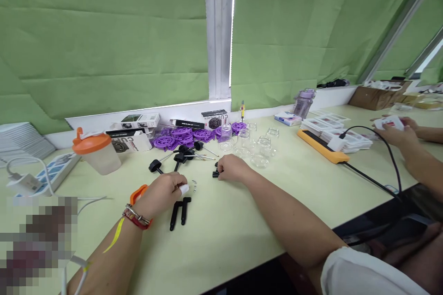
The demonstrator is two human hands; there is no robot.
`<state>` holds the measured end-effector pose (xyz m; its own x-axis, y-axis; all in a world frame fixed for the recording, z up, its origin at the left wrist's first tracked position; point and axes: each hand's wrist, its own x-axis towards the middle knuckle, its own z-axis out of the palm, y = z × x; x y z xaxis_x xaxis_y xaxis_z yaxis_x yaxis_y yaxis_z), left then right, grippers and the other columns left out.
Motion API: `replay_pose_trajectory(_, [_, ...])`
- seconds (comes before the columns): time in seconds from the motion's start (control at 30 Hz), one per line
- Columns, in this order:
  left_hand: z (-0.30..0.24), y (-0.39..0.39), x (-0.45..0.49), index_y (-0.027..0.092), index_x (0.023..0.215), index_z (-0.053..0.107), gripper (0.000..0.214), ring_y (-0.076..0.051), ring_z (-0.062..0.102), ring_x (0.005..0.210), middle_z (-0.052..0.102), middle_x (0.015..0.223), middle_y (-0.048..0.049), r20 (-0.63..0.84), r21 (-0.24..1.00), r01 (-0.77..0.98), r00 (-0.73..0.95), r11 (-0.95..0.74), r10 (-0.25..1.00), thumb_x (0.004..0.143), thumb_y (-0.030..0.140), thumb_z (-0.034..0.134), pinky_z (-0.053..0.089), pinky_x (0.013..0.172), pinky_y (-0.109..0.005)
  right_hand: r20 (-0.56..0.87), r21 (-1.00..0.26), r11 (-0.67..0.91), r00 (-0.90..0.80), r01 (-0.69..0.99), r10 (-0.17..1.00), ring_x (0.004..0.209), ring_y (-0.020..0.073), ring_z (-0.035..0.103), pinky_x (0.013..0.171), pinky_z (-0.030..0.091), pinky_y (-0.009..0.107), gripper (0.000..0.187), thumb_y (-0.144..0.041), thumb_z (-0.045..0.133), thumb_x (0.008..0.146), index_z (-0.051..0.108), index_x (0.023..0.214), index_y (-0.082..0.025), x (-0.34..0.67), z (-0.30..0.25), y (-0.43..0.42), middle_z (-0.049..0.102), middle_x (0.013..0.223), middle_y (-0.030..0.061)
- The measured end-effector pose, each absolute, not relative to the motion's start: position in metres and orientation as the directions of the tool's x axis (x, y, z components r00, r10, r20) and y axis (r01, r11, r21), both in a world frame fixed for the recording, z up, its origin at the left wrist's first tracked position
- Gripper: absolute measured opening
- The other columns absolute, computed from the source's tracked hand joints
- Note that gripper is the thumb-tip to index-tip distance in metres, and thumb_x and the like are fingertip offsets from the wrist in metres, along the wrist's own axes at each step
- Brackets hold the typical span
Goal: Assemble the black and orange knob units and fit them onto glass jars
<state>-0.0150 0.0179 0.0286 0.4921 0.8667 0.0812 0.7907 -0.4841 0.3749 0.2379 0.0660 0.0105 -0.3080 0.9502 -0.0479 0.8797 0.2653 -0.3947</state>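
My left hand [166,191] rests on the pale green table [221,226], fingers curled in a pinch, with a white cot on one fingertip; what it holds is too small to name. Tiny metal screws [194,185] lie just right of it. Two black plastic stems [180,212] lie below that hand. My right hand [231,167] is closed over a small black part [216,173] at its fingertips. Several more black stems with round ends [180,154] lie just beyond both hands.
Purple plastic wheels [183,136], clear glass jars [258,147] and small boxes [138,122] sit at the back. An orange-lidded cup [97,152] stands left, beside a power strip [51,170]. Right, another person's hands [398,133] hold a white item near an orange power strip [320,146] and black cable [377,184].
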Motion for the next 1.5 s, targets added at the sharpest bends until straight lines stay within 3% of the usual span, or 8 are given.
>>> replay_pose_trajectory(0.23, [0.028, 0.017, -0.011, 0.020, 0.081, 0.064, 0.023, -0.018, 0.057, 0.072, 0.065, 0.083, -0.0042, 0.153, 0.372, 0.782, 0.480, -0.500, 0.864, 0.084, 0.030, 0.044, 0.041, 0.066, -0.029, -0.158, -0.374, 0.242, -0.319, 0.895, 0.935, 0.066, 0.0169, 0.057, 0.050, 0.033, 0.024, 0.011, -0.022, 0.075, 0.060, 0.066, 0.064, -0.018, 0.234, 0.017, 0.063, 0.067, 0.074, 0.0047])
replay_pose_trajectory(0.33, [0.024, 0.015, -0.009, 0.020, 0.089, 0.065, 0.024, -0.018, 0.058, 0.075, 0.066, 0.090, -0.0049, 0.151, 0.391, 0.781, 0.467, -0.487, 0.871, 0.085, 0.032, 0.045, 0.042, 0.066, -0.029, -0.197, -0.468, 0.266, -0.393, 0.843, 0.898, 0.061, 0.0136, 0.055, 0.050, 0.035, 0.023, 0.009, -0.022, 0.074, 0.061, 0.066, 0.062, -0.018, 0.237, 0.018, 0.062, 0.066, 0.070, 0.0027])
replay_pose_trajectory(0.53, [0.014, 0.009, 0.001, 0.023, 0.129, 0.050, 0.046, -0.016, 0.058, 0.072, 0.063, 0.109, -0.0066, 0.152, 0.529, 0.716, 0.449, -0.456, 0.881, 0.086, 0.040, 0.048, 0.046, 0.066, -0.028, -0.114, -0.872, 0.232, -0.639, 0.432, 0.761, 0.063, 0.0100, 0.053, 0.060, 0.040, 0.022, 0.024, -0.032, 0.073, 0.066, 0.069, 0.082, -0.015, 0.232, 0.017, 0.054, 0.062, 0.069, -0.0008])
replay_pose_trajectory(0.7, [0.025, -0.003, 0.017, 0.021, 0.106, 0.062, 0.027, -0.016, 0.056, 0.075, 0.065, 0.086, -0.0022, 0.164, 0.653, 0.591, 0.499, -0.473, 0.851, 0.087, 0.034, 0.048, 0.044, 0.067, -0.026, -0.034, -0.970, 0.160, -0.754, 0.183, 0.656, 0.066, 0.0100, 0.055, 0.065, 0.042, 0.023, 0.032, -0.035, 0.076, 0.065, 0.068, 0.086, -0.013, 0.223, 0.015, 0.049, 0.063, 0.072, 0.0001])
replay_pose_trajectory(0.83, [0.033, -0.010, 0.020, 0.018, 0.084, 0.061, 0.027, -0.012, 0.047, 0.061, 0.055, 0.067, 0.0013, 0.138, 0.684, 0.579, 0.494, -0.443, 0.859, 0.088, 0.040, 0.045, 0.038, 0.057, -0.023, 0.037, -0.949, 0.223, -0.622, 0.224, 0.782, 0.068, 0.0114, 0.057, 0.067, 0.044, 0.024, 0.028, -0.034, 0.071, 0.070, 0.070, 0.088, -0.013, 0.236, 0.016, 0.061, 0.066, 0.075, 0.0024])
replay_pose_trajectory(0.9, [0.034, -0.011, 0.021, 0.017, 0.075, 0.058, 0.028, -0.011, 0.044, 0.059, 0.052, 0.064, 0.0018, 0.127, 0.653, 0.600, 0.514, -0.462, 0.848, 0.087, 0.039, 0.045, 0.036, 0.055, -0.023, 0.083, -0.892, 0.230, -0.358, 0.390, 0.930, 0.067, 0.0119, 0.057, 0.064, 0.044, 0.023, 0.024, -0.032, 0.061, 0.079, 0.070, 0.090, -0.013, 0.249, 0.017, 0.070, 0.067, 0.077, 0.0038])
replay_pose_trajectory(1.0, [0.035, -0.013, 0.022, 0.017, 0.067, 0.054, 0.028, -0.011, 0.042, 0.056, 0.048, 0.060, 0.0023, 0.103, 0.558, 0.655, 0.554, -0.509, 0.826, 0.086, 0.036, 0.046, 0.033, 0.054, -0.023, 0.144, -0.658, 0.159, -0.085, 0.736, 0.986, 0.068, 0.0131, 0.058, 0.060, 0.042, 0.023, 0.023, -0.025, 0.051, 0.084, 0.070, 0.091, -0.015, 0.265, 0.013, 0.083, 0.068, 0.083, 0.0052])
replay_pose_trajectory(1.5, [0.032, -0.012, 0.024, 0.018, 0.065, 0.051, 0.026, -0.011, 0.043, 0.057, 0.050, 0.062, 0.0015, 0.039, 0.398, 0.705, 0.627, -0.588, 0.778, 0.085, 0.033, 0.044, 0.031, 0.054, -0.023, 0.056, -0.444, 0.246, -0.248, 0.861, 0.967, 0.083, 0.0167, 0.063, 0.067, 0.042, 0.023, 0.021, -0.016, 0.062, 0.077, 0.076, 0.090, -0.024, 0.262, -0.017, 0.101, 0.072, 0.090, 0.0029])
